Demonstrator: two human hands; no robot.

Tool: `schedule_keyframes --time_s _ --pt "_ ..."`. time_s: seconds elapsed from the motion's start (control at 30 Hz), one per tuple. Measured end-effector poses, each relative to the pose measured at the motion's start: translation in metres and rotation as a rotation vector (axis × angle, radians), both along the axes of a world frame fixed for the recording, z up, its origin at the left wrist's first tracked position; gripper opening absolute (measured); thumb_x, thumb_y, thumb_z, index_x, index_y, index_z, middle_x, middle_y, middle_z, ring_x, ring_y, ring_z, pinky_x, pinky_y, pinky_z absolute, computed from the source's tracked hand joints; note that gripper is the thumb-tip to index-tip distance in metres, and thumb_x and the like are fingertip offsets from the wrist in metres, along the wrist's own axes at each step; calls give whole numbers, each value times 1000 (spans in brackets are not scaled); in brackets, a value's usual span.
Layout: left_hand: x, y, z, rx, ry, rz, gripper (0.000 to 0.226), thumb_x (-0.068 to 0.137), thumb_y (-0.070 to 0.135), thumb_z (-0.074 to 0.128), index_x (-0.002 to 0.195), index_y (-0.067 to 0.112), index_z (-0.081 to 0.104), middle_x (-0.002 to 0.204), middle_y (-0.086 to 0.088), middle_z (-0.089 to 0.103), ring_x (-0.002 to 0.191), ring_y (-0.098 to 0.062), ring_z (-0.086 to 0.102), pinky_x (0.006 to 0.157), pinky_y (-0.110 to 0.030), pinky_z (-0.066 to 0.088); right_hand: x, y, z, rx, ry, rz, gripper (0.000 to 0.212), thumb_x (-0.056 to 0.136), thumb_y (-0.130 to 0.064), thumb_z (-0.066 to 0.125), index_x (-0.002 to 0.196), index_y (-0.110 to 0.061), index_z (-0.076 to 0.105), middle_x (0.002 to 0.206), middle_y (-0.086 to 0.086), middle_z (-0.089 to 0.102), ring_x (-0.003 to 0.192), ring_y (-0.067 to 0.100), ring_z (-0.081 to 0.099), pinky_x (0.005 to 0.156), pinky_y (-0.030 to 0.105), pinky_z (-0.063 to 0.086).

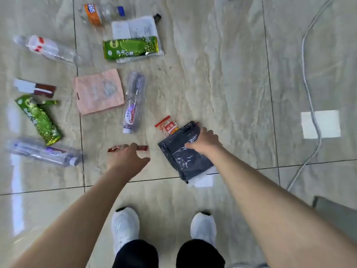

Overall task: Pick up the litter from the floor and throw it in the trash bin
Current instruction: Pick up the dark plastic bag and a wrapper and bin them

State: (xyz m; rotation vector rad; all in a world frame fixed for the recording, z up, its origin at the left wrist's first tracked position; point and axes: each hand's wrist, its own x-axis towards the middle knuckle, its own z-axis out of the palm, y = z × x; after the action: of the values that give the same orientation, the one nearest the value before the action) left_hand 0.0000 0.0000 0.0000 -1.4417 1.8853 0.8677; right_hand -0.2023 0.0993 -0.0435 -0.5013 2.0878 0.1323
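Litter lies scattered over the tiled floor. My right hand [204, 141] grips the top of a dark plastic bag [185, 157] at centre right. A small red snack packet [167, 127] lies touching that bag's far corner. My left hand [128, 158] hovers with fingers spread over a thin brown wrapper [143, 147], partly hiding it. A clear bottle with a purple label [133, 102] lies beyond my hands. No trash bin is in view.
Further litter: a pink cloth [98, 91], two green wrappers [131, 47] [38, 118], several clear bottles [44, 47] [42, 151] [100, 13], a brown-and-white wrapper [34, 88]. A white cable [309, 93] runs along the right. My white shoes [125, 227] stand below.
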Motion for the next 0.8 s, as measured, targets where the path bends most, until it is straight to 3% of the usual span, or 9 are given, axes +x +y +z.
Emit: schedule_keyframes --time_s 0.23,0.37,0.5,0.63,0.8 --pt "25 10 -106 -158 8 -127 54 85 24 61 134 12 43 138 -14 43 125 -37 45 98 -45 41 14 38 -104 -24 281 -70 111 68 -52 77 147 -11 12 147 12 31 134 33 32 101 45 37" --pt "38 0 -145 -261 6 -184 51 86 12 58 134 8 41 134 -19 42 119 -40 46 89 -48 43 34 45 -128 -51 359 -2 89 67 -42 81 132 -9 29 136 13 44 126 30 38 92 43 40" --pt "52 -4 -170 -348 3 -217 32 85 2 50 116 4 48 117 -20 50 106 -40 51 76 -45 42 44 52 -134 -141 331 29 58 77 -26 76 122 -12 42 121 11 59 120 31 44 88 42 39" --pt "63 0 -169 -360 15 -140 17 85 8 51 101 3 56 103 -21 61 95 -41 58 69 -37 36 45 65 -118 -207 189 14 23 80 -21 73 95 -12 58 86 7 58 104 34 55 79 37 45" --pt "21 3 -141 -304 245 -74 21 83 25 64 96 9 60 99 -14 64 87 -37 60 65 -36 42 42 71 -97 -193 64 106 24 76 -21 75 97 -14 66 95 13 55 98 36 58 79 35 49"
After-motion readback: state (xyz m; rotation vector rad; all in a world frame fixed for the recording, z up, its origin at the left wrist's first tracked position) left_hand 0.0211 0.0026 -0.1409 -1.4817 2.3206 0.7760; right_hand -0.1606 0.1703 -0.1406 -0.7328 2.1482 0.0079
